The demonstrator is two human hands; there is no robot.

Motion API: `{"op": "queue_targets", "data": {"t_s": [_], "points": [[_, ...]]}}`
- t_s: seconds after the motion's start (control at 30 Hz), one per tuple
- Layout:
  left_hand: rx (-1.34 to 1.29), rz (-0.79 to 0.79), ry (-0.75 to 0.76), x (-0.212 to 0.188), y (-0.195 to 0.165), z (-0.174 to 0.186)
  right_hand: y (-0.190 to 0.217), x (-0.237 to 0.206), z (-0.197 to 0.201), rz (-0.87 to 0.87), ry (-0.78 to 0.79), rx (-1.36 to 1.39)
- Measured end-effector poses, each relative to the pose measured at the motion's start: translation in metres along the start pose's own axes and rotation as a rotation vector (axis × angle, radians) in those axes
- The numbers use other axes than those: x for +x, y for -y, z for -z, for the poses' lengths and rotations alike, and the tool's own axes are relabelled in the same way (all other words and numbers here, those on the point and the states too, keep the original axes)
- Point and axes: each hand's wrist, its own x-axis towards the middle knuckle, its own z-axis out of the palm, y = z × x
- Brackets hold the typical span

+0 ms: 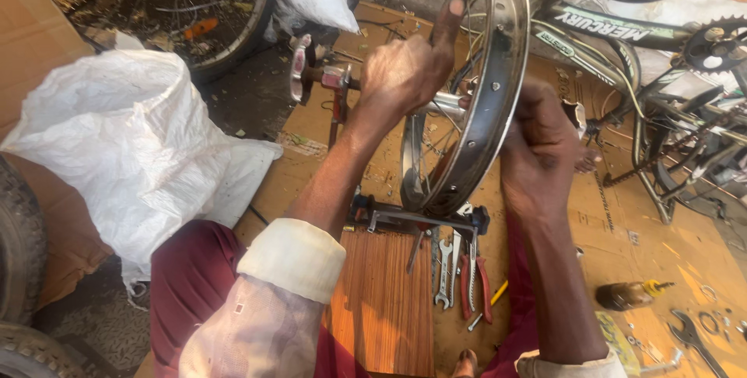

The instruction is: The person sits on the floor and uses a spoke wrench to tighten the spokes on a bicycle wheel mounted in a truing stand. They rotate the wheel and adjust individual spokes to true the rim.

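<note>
a bare metal bicycle rim [498, 75] with thin spokes [447, 125] is held upright in the middle of the view, its lower edge seated in a small dark truing stand [420, 218] that is fixed to the far end of a striped wooden board [385, 300]. the left hand [405, 75] is clenched around the hub and axle [447, 102] at the wheel's centre, with the forefinger stretched up against the inner edge of the rim. the right hand [537, 152] is closed on the outer side of the rim lower down; what its fingertips pinch cannot be told, since they are hidden behind the metal.

just beside the board, spanners [445, 269] and red-handled pliers [475, 288] are laid on flattened cardboard [622, 215] that serves as the floor cover. a small brown bottle [626, 295] lies well to the right, near loose washers and another spanner [692, 339]. a white woven sack [132, 145] is slumped to the left, and a bicycle frame [622, 36] with its chainring [712, 47] lies behind the wheel.

as a judgement: the rim could be twisted out of the stand if it is pushed sideways by the right hand while only the hub is steadied. a finger resting among the spokes could be nipped were the wheel spun. the loose tools by the board could be knocked or scattered by a knee or sleeve.
</note>
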Motion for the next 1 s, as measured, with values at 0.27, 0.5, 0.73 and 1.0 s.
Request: {"op": "queue_targets", "data": {"t_s": [0.27, 0.5, 0.73, 1.0], "points": [[0.049, -0.075, -0.075, -0.004, -0.004, 0.005, 0.0, -0.002, -0.022, 0.017, -0.096, 0.154], [0.058, -0.051, -0.066, 0.002, 0.003, -0.004, -0.011, 0.003, -0.024, 0.14, -0.097, -0.067], [0.018, -0.074, -0.072, 0.007, 0.01, -0.009, -0.012, 0.002, -0.026, 0.183, -0.075, -0.158], [0.063, -0.069, -0.102, 0.007, 0.006, -0.009, -0.009, -0.005, -0.023, 0.072, -0.083, 0.046]]}}
